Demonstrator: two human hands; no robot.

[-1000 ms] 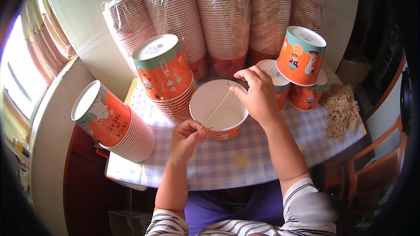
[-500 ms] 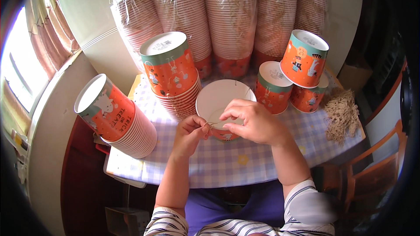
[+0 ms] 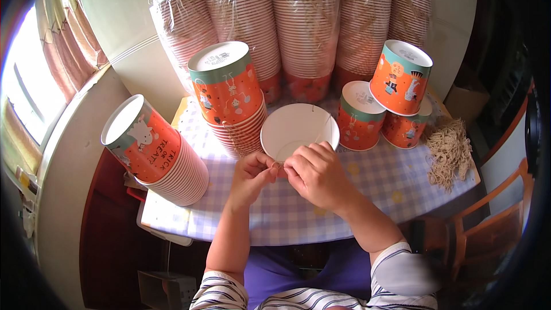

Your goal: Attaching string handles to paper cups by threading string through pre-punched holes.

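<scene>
Dark lettering runs beside a white cartoon figure on the orange paper-bucket stack at far left (image 3: 158, 149), and print too small to read marks the white base of the upturned stack (image 3: 227, 92) beside it. A lilac-and-white checked tablecloth (image 3: 344, 218) covers the table, near a curtained window (image 3: 28, 74). Mid-table sits a white-lined paper bucket (image 3: 293, 126), mouth up; the left hand (image 3: 250, 178) pinches twine (image 3: 279, 165) at its near rim, the right hand's (image 3: 314, 175) fingers drawn together there, their grip hidden.
</scene>
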